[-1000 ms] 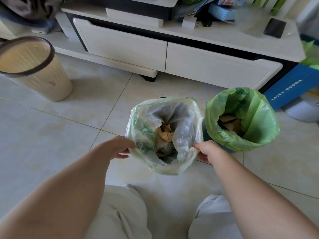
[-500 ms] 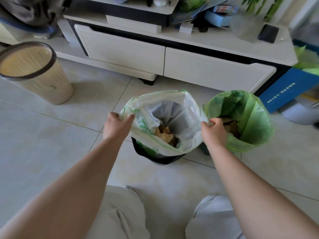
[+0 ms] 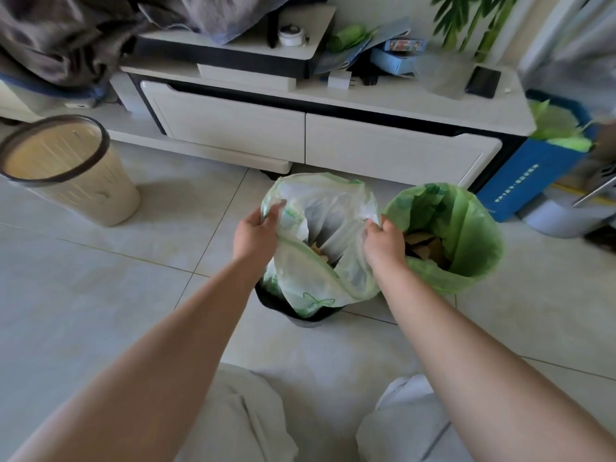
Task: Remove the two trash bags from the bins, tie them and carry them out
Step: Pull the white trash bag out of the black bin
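At the far left an unlined beige wastebasket [image 3: 71, 175] with a dark rim stands on the tiled floor [image 3: 100, 295], well apart from the rest. Further right, the left hand [image 3: 255, 236] has its grip clamped on the left edge of a translucent white trash bag [image 3: 320, 281] with green print, thumb and fingers pinching the plastic. The bag is drawn up out of a dark bin [image 3: 300, 315], whose rim shows below the bag's front, and brown paper scraps lie inside. The right hand [image 3: 383, 245] has its grip clamped on the bag's right edge, the plastic bunched in its fist. Just beside it, touching the white bag, sits a green trash bag [image 3: 466, 235] folded over the rim of its own bin, with brown cardboard scraps inside. Behind both runs a low white cabinet [image 3: 300, 135] with two drawers, a dark phone [image 3: 482, 82] lying near its right end. A blue box [image 3: 533, 175] leans at the cabinet's right side.
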